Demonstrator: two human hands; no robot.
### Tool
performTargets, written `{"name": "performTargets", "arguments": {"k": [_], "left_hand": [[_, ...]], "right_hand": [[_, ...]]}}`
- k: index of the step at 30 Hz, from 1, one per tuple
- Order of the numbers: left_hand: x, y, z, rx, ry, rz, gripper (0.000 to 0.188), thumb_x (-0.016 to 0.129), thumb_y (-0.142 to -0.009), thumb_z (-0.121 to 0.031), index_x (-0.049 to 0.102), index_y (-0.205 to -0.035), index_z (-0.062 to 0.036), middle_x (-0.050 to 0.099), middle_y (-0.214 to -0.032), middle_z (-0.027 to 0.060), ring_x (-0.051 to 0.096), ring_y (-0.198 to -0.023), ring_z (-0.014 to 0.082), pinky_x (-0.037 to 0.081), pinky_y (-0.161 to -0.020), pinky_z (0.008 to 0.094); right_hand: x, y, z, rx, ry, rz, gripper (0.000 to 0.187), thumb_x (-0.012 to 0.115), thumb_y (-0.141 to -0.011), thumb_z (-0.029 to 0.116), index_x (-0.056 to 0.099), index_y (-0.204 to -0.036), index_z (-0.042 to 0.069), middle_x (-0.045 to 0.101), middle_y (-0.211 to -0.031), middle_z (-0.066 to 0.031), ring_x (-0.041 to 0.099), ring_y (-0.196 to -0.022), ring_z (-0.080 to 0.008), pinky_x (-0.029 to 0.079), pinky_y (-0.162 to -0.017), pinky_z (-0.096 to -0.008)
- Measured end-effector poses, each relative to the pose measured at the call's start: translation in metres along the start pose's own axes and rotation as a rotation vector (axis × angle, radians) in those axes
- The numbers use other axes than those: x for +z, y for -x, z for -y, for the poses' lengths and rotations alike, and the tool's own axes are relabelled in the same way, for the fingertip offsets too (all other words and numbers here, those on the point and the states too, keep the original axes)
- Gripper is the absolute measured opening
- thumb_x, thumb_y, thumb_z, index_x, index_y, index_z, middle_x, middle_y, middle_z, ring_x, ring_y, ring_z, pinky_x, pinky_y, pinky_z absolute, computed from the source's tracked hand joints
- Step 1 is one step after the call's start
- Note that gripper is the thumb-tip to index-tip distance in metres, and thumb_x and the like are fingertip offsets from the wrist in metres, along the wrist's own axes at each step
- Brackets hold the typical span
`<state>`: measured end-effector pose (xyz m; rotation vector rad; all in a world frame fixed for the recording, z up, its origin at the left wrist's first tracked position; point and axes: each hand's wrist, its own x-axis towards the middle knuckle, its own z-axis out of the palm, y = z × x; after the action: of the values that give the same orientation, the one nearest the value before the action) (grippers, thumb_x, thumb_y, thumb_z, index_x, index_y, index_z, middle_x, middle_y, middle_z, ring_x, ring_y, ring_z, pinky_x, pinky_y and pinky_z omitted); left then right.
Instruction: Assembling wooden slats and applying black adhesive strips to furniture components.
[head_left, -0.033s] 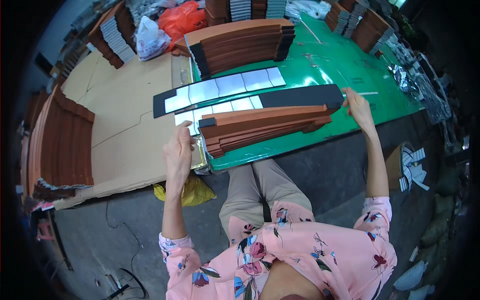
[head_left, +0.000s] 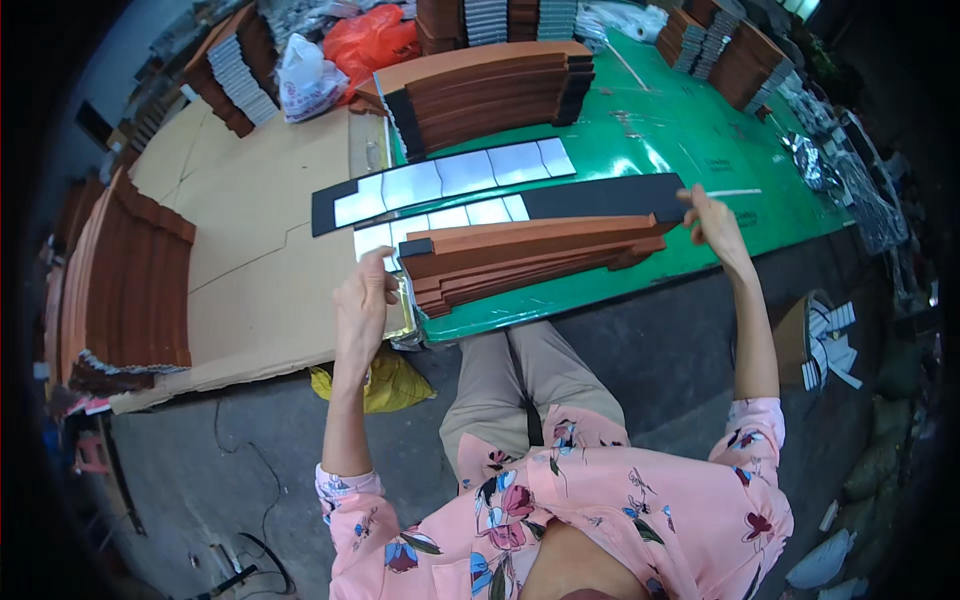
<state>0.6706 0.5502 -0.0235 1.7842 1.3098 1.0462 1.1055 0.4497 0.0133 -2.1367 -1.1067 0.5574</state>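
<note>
A stack of long reddish-brown moulded strips [head_left: 530,265] lies near the front edge of the green surface, with a small black pad [head_left: 416,247] at its left end and another black pad [head_left: 668,213] at its right end. My left hand [head_left: 362,305] is beside the left end, fingers curled, thumb and index close together near the corner. At the right end, my right hand [head_left: 712,222] has its fingers pinched together by the black pad. Whatever either pinch holds is too small to make out. Behind the stack lies a black strip [head_left: 600,195] partly covered by white backing pieces.
Another black strip with white backing [head_left: 460,172] lies farther back. Beyond it stands a brown moulding stack [head_left: 480,105] with black ends. More mouldings [head_left: 130,285] stand on cardboard [head_left: 245,270] at left. Red [head_left: 370,45] and white bags [head_left: 308,82] sit behind; a bin [head_left: 800,340] stands at right.
My right hand has shifted slightly down, its fingertips nearer the black pad. The whole view has moved a little; the stack and my left hand look much the same.
</note>
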Motion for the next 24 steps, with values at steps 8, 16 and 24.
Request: {"name": "performTargets", "arguments": {"k": [8, 16, 24], "left_hand": [[-0.01, -0.005, -0.014, -0.239, 0.309, 0.074, 0.043, 0.043, -0.095, -0.036, 0.06, -0.103, 0.0019, 0.059, -0.076, 0.0038, 0.056, -0.068, 0.0085, 0.042, -0.06, 0.0228], [-0.006, -0.156, -0.061, 0.079, 0.17, -0.188, 0.033, 0.053, -0.089, -0.02, 0.06, -0.11, 0.004, 0.064, -0.093, 0.0075, 0.056, -0.077, 0.0093, 0.045, -0.067, 0.0238], [0.041, -0.275, -0.016, -0.162, 0.22, -0.262, 0.034, 0.058, -0.082, -0.016, 0.061, -0.109, 0.0044, 0.066, -0.096, 0.0073, 0.059, -0.084, 0.0122, 0.045, -0.076, 0.0255]], "right_hand": [[0.004, 0.002, -0.008, -0.017, -0.509, 0.124, 0.032, 0.052, -0.091, 0.03, 0.065, -0.098, 0.001, 0.055, -0.076, -0.0012, 0.053, -0.063, -0.0073, 0.051, -0.059, -0.0236], [-0.001, -0.132, 0.067, -0.328, -0.626, 0.081, 0.038, 0.051, -0.092, 0.022, 0.051, -0.123, 0.0, 0.053, -0.118, -0.0065, 0.052, -0.102, -0.0124, 0.047, -0.083, -0.0287], [0.046, -0.256, 0.099, -0.304, -0.353, -0.019, 0.044, 0.057, -0.088, 0.031, 0.056, -0.12, 0.002, 0.06, -0.111, -0.0106, 0.054, -0.105, -0.0187, 0.041, -0.09, -0.0315]]}}
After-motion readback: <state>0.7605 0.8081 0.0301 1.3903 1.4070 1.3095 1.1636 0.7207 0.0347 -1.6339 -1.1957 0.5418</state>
